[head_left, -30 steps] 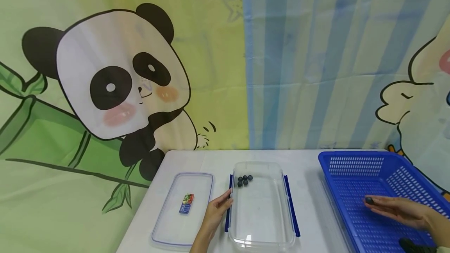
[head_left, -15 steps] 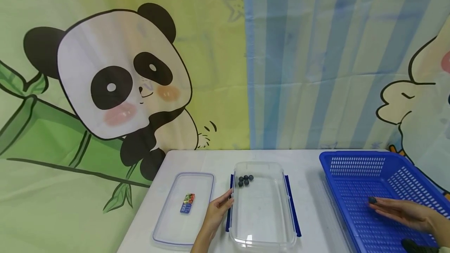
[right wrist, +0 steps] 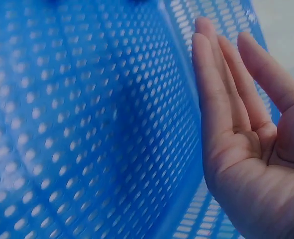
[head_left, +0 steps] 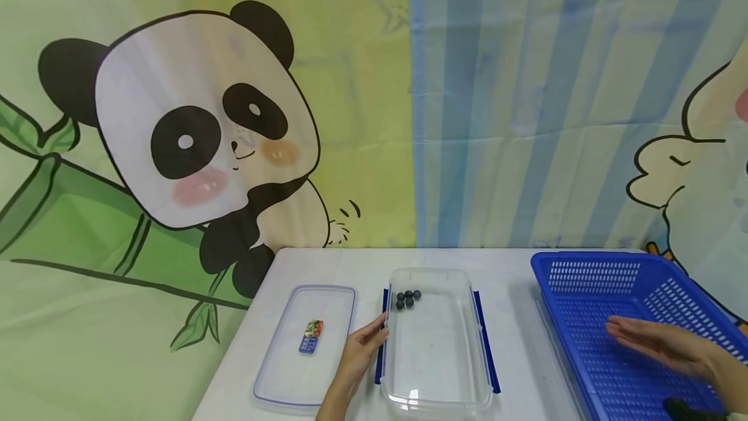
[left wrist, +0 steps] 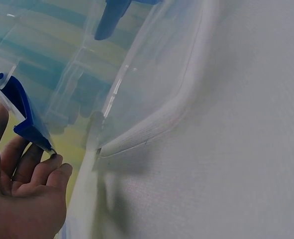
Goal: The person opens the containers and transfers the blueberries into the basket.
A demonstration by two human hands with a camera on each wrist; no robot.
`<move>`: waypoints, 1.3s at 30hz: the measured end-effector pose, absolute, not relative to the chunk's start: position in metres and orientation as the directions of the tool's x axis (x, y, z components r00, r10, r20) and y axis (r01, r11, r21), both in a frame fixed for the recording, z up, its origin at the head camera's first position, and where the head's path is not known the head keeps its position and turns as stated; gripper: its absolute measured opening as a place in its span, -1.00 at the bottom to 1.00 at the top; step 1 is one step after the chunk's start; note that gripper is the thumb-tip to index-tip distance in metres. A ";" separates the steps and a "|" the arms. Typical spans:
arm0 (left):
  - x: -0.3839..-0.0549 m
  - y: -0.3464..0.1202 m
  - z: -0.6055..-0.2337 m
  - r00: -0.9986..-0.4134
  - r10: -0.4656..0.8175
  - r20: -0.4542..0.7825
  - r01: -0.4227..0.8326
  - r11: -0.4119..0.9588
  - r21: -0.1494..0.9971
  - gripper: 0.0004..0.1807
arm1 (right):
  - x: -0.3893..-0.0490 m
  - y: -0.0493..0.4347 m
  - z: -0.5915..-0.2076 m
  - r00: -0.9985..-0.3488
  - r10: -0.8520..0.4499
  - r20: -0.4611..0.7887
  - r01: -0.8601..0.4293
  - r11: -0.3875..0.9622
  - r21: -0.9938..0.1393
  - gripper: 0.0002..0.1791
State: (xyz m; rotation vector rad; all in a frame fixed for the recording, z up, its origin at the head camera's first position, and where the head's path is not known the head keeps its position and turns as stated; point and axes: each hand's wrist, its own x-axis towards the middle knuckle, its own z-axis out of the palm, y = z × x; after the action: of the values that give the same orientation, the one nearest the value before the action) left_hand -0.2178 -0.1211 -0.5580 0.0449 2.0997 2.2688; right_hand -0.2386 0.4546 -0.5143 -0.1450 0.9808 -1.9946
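Fingers of the left hand (head_left: 361,353) gripped the blue clasp (left wrist: 26,107) of the clear container (head_left: 438,343), presumably to steady it; dark balls (head_left: 408,295) clustered in its far-left corner. Right of the container, the right hand (head_left: 660,343), fingers straight and together, held nothing visible over the blue basket (head_left: 596,255).

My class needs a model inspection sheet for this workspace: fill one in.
Surface: white table.
Job's things: clear container, five dark balls in its far left corner; clear lid with a printed label, left of it; blue basket at right.
Clutter: dark item at the head view's bottom edge, unidentifiable.
Hands: left hand, fingers curled at the left latch; right hand over the basket, fingers straight, nothing seen held.
Cables: nothing seen.
Surroundings: cartoon-printed backdrop behind.
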 end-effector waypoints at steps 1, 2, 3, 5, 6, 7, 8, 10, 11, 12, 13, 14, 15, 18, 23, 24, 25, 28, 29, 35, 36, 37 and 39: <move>-0.218 -0.122 -0.557 -0.998 0.057 -0.010 -0.014 -0.075 0.997 -0.52 | -0.240 0.451 -0.511 -0.608 -0.756 -0.242 0.651 -0.301 -0.696 -0.46; -0.218 -0.122 -0.557 -0.998 0.058 -0.009 -0.014 -0.073 0.997 -0.52 | -0.240 0.448 -0.507 -0.606 -0.762 -0.227 0.645 -0.304 -0.701 -0.45; -0.218 -0.122 -0.556 -0.998 0.059 -0.006 -0.010 -0.067 0.998 -0.53 | -0.241 0.444 -0.502 -0.609 -0.763 -0.216 0.638 -0.309 -0.706 -0.45; -0.218 -0.123 -0.555 -0.998 0.061 -0.007 -0.010 -0.064 0.998 -0.53 | -0.244 0.434 -0.491 -0.617 -0.764 -0.190 0.618 -0.321 -0.718 -0.44; -0.218 -0.123 -0.555 -0.998 0.061 -0.008 -0.011 -0.065 0.998 -0.53 | -0.245 0.429 -0.485 -0.627 -0.759 -0.178 0.601 -0.325 -0.730 -0.44; -0.218 -0.123 -0.555 -0.998 0.061 -0.007 -0.011 -0.064 0.998 -0.53 | -0.246 0.423 -0.478 -0.631 -0.758 -0.165 0.589 -0.329 -0.738 -0.44; -0.219 -0.123 -0.555 -0.998 0.061 -0.009 -0.013 -0.066 0.998 -0.52 | -0.248 0.416 -0.473 -0.629 -0.763 -0.149 0.580 -0.333 -0.744 -0.44; -0.219 -0.123 -0.556 -0.998 0.061 -0.011 -0.015 -0.068 0.998 -0.52 | -0.253 0.402 -0.462 -0.632 -0.764 -0.126 0.563 -0.342 -0.752 -0.44; -0.219 -0.123 -0.556 -0.998 0.061 -0.010 -0.014 -0.065 0.998 -0.51 | -0.255 0.395 -0.457 -0.633 -0.767 -0.109 0.551 -0.347 -0.759 -0.44; -0.219 -0.123 -0.555 -0.998 0.060 -0.012 -0.016 -0.065 0.998 -0.51 | -0.257 0.387 -0.453 -0.635 -0.766 -0.098 0.535 -0.345 -0.771 -0.44; -0.219 -0.123 -0.555 -0.998 0.059 -0.012 -0.016 -0.062 0.998 -0.51 | -0.259 0.378 -0.449 -0.631 -0.771 -0.089 0.527 -0.342 -0.778 -0.45; -0.219 -0.123 -0.555 -0.998 0.057 -0.012 -0.016 -0.061 0.998 -0.51 | -0.261 0.369 -0.446 -0.633 -0.769 -0.084 0.512 -0.335 -0.791 -0.46; -0.219 -0.123 -0.555 -0.998 0.057 -0.009 -0.013 -0.060 0.998 -0.50 | -0.262 0.360 -0.443 -0.640 -0.764 -0.085 0.494 -0.324 -0.807 -0.47; -0.218 -0.123 -0.554 -0.998 0.062 0.006 0.003 -0.056 0.998 -0.49 | -0.266 0.332 -0.438 -0.675 -0.731 -0.098 0.433 -0.285 -0.855 -0.52; -0.217 -0.122 -0.555 -0.998 0.061 0.003 -0.001 -0.064 0.998 -0.47 | -0.273 0.284 -0.438 -0.725 -0.675 -0.138 0.370 -0.213 -0.904 -0.63; -0.217 -0.122 -0.556 -0.998 0.057 -0.005 -0.009 -0.066 0.998 -0.47 | -0.275 0.274 -0.439 -0.733 -0.664 -0.148 0.362 -0.196 -0.911 -0.65; -0.217 -0.121 -0.557 -0.998 0.054 -0.014 -0.018 -0.072 0.997 -0.47 | -0.277 0.263 -0.439 -0.738 -0.657 -0.154 0.350 -0.177 -0.920 -0.66; -0.217 -0.120 -0.558 -0.999 0.046 -0.028 -0.032 -0.086 0.996 -0.48 | -0.283 0.230 -0.441 -0.752 -0.637 -0.171 0.326 -0.134 -0.936 -0.65; -0.217 -0.121 -0.558 -0.999 0.043 -0.030 -0.033 -0.091 0.995 -0.48 | -0.286 0.219 -0.441 -0.750 -0.638 -0.173 0.321 -0.124 -0.939 -0.63; -0.216 -0.120 -0.558 -0.999 0.029 -0.023 -0.026 -0.090 0.996 -0.52 | -0.299 0.154 -0.449 -0.762 -0.620 -0.185 0.326 -0.121 -0.938 -0.56; -0.216 -0.120 -0.557 -0.999 0.029 -0.022 -0.024 -0.088 0.996 -0.53 | -0.301 0.145 -0.453 -0.770 -0.608 -0.192 0.328 -0.120 -0.937 -0.55; -0.216 -0.120 -0.557 -0.999 0.030 -0.017 -0.020 -0.083 0.996 -0.54 | -0.303 0.136 -0.457 -0.779 -0.595 -0.197 0.331 -0.123 -0.936 -0.55; -0.216 -0.119 -0.558 -0.999 0.034 -0.009 -0.012 -0.082 0.997 -0.55 | -0.305 0.121 -0.465 -0.806 -0.554 -0.209 0.332 -0.131 -0.934 -0.54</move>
State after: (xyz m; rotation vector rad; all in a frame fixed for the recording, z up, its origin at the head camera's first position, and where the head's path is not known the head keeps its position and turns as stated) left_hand -0.2160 -0.1192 -0.5576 0.0252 2.1075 2.2876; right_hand -0.3053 0.1208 -0.4655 -0.2502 1.5645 -1.9841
